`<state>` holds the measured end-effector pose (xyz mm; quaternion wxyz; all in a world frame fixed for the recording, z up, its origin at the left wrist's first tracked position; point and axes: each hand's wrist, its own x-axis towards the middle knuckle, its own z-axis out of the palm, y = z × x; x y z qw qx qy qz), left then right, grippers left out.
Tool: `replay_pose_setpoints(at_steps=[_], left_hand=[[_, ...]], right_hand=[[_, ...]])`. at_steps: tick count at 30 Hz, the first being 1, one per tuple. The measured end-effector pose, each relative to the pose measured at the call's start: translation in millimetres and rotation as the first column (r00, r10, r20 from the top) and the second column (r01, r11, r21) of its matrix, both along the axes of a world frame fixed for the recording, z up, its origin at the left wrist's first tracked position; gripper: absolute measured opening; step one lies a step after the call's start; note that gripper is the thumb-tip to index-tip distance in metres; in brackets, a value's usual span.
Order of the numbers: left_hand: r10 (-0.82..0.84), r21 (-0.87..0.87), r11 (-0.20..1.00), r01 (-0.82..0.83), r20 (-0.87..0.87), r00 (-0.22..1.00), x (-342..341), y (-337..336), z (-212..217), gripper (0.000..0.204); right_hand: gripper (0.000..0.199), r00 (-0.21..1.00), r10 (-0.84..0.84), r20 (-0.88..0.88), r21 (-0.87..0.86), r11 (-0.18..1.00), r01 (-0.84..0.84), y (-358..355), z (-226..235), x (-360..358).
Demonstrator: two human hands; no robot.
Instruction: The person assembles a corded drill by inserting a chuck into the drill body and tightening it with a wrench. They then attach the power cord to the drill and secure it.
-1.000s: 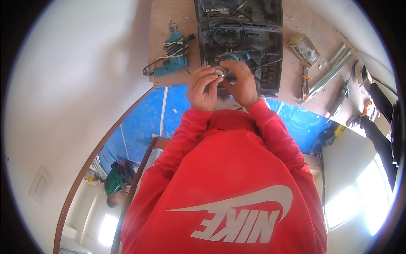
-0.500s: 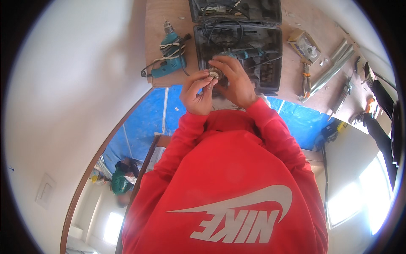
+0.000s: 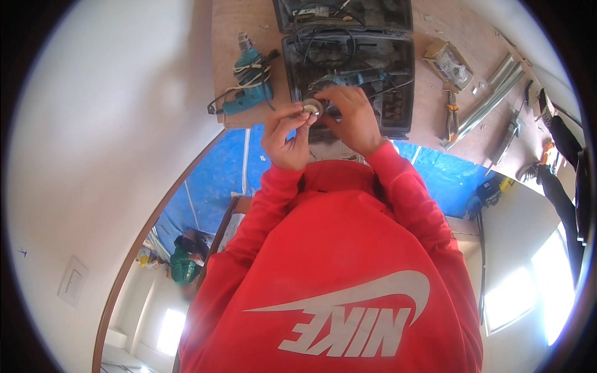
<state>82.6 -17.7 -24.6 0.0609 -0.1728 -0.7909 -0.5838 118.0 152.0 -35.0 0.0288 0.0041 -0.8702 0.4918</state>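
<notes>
Above the near side of an open black tool case [image 3: 407, 87], I hold a small round metal gear [image 3: 313, 106] with a toothed-looking rim. My left hand [image 3: 287, 138] pinches it from the left between thumb and fingertips, which cover part of its face. From the other side my right hand [image 3: 356, 121] has its fingertips on the gear's far right edge, its thumb partly hidden below. Just beyond my hands, a teal power tool [image 3: 357, 78] with a black cord lies in the case.
A teal drill [image 3: 250, 84] with its cord wrapped round it lies left of the case. To the right are an open box [image 3: 448, 65], orange-handled pliers [image 3: 452, 118], metal strips [image 3: 488, 102] and a caulking gun [image 3: 507, 137]. Blue sheeting [image 3: 429, 171] covers the floor. Another person [image 3: 185, 264] is at lower left.
My right fingers have shifted along the gear's edge and spread a little, and the gear has turned slightly between my hands. My left hand keeps its pinch.
</notes>
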Motion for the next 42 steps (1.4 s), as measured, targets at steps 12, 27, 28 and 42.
replay_pose_setpoints(at_steps=[12,27,28,42], left_hand=[[-0.049,-0.011,0.999,0.049,0.007,0.999,5,-2,2,0.020],[-0.060,-0.023,0.998,0.059,-0.043,0.997,15,-1,9,0.021],[-0.052,-0.006,0.999,0.052,-0.032,0.998,16,-1,9,0.021],[-0.029,0.031,0.999,0.029,0.014,0.999,21,0,6,0.018]], right_hand=[[0.074,0.998,-0.065,0.004,0.026,0.998,0.065,-4,-3,-1],[0.055,0.999,-0.044,-0.028,0.085,0.995,0.046,-9,5,7],[0.053,0.996,-0.081,-0.029,0.060,0.995,0.082,-9,5,7],[0.070,0.993,0.101,-0.063,0.106,0.990,-0.094,-3,9,9]])
